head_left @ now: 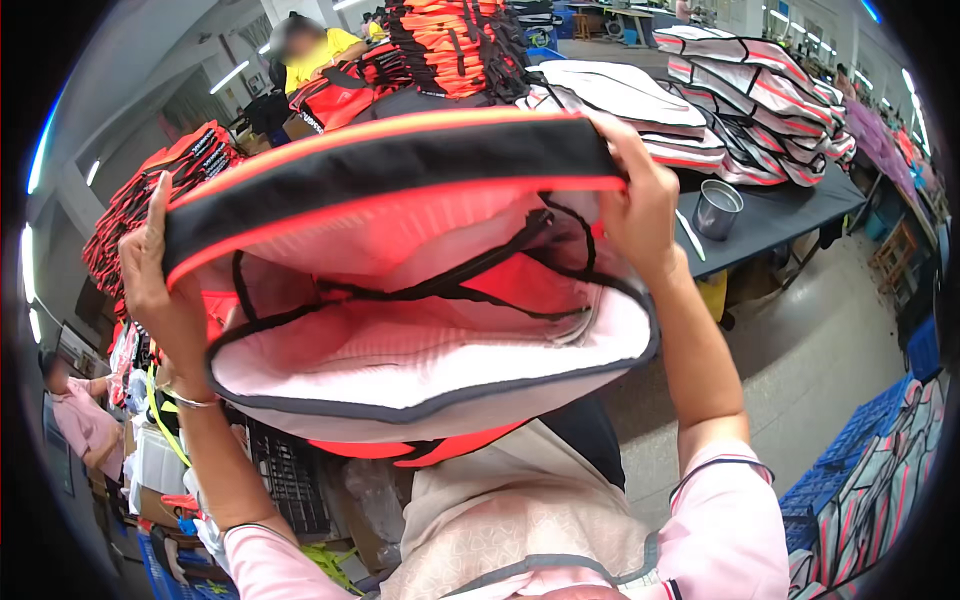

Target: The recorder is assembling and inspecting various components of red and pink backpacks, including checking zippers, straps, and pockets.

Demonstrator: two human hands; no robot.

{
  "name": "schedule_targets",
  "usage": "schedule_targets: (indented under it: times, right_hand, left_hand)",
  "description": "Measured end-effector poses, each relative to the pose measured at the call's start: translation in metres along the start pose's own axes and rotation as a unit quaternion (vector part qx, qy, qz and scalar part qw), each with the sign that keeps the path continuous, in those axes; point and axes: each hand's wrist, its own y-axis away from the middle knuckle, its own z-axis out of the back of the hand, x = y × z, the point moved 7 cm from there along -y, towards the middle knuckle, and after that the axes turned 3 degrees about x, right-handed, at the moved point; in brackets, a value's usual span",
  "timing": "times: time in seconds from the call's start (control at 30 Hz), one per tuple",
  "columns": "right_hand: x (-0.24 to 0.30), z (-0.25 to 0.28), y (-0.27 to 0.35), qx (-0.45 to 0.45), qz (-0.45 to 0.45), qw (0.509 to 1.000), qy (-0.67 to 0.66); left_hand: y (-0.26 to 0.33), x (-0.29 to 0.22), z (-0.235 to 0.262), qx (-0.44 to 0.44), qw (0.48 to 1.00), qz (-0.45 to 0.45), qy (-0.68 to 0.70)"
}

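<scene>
I hold an orange and black bag [400, 160] up in front of me with its mouth spread wide, so its pale pink lining [430, 350] and black inner straps show. My left hand [160, 290] grips the bag's left edge, thumb pointing up. My right hand [640, 200] clutches the upper right rim. Both forearms rise from pink sleeves at the bottom. A cream patterned cloth [510, 520] lies over my lap beneath the bag.
A dark table [780, 215] behind carries a metal cup [717, 208] and stacks of white, black and pink bags [760, 90]. Orange bag piles [450, 40] stand at back and left. A person in yellow [310, 50] sits beyond. Blue crates [840, 460] stand at right.
</scene>
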Motion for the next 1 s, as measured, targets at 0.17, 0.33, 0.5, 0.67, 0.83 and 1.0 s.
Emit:
schedule_targets:
  times: [0.17,0.33,0.5,0.67,0.83,1.0]
  right_hand:
    - [-0.002,-0.020,-0.083,0.184,-0.054,0.981,0.027]
    - [-0.072,-0.058,-0.129,0.378,-0.154,0.899,-0.159]
    - [-0.129,-0.115,-0.041,0.313,-0.336,0.740,-0.492]
    - [-0.212,-0.142,0.108,0.242,-0.594,0.638,-0.427]
    - [-0.219,-0.138,0.140,0.207,-0.547,0.794,-0.167]
    - [-0.195,-0.195,0.127,0.348,-0.366,0.862,-0.037]
  left_hand:
    - [-0.065,0.056,0.000,0.087,0.996,-0.011,0.004]
    - [0.009,0.254,0.005,0.101,0.956,0.154,0.228]
    - [0.007,0.153,-0.175,0.157,0.758,0.396,0.494]
    - [0.092,0.084,-0.249,0.395,0.692,0.436,0.419]
    - [0.109,-0.081,-0.230,0.319,0.793,0.168,0.490]
    - [0.216,-0.212,-0.213,0.474,0.822,-0.057,0.311]
